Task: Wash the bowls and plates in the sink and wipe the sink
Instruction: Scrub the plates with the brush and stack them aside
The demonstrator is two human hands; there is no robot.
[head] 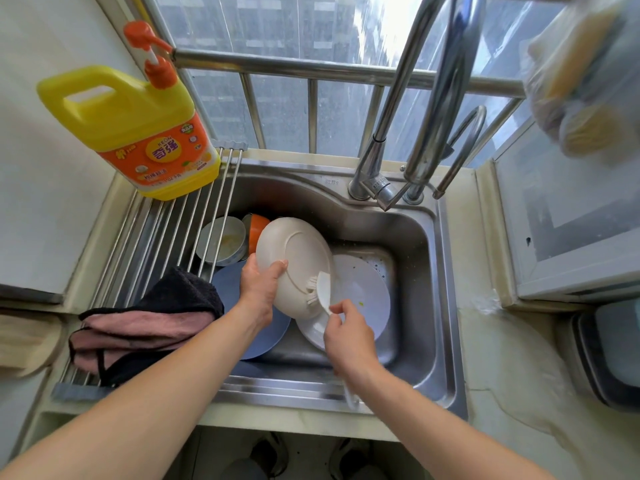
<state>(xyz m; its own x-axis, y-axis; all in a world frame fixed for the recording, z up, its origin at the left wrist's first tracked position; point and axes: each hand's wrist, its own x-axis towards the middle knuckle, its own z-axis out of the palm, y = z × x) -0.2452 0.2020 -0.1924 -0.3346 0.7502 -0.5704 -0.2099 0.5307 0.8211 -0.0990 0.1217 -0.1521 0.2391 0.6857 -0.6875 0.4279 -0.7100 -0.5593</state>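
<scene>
My left hand [261, 284] grips the rim of a beige plate [294, 252], held tilted with its underside up over the steel sink [412, 237]. My right hand [346, 336] holds a white dish brush [320, 289] whose bristles press on the plate's lower edge. Under them in the basin lie a white plate [363, 292] and a blue plate [228, 282]. At the basin's back left sit a grey bowl [221, 240] and an orange bowl [258, 226].
A roll-up drying rack [166, 223] covers the sink's left side, with a yellow detergent bottle [138, 129] at its back and a pink-and-black cloth [152, 320] at its front. Faucets [377, 161] rise at the back right. A bag of sponges [585, 81] hangs top right.
</scene>
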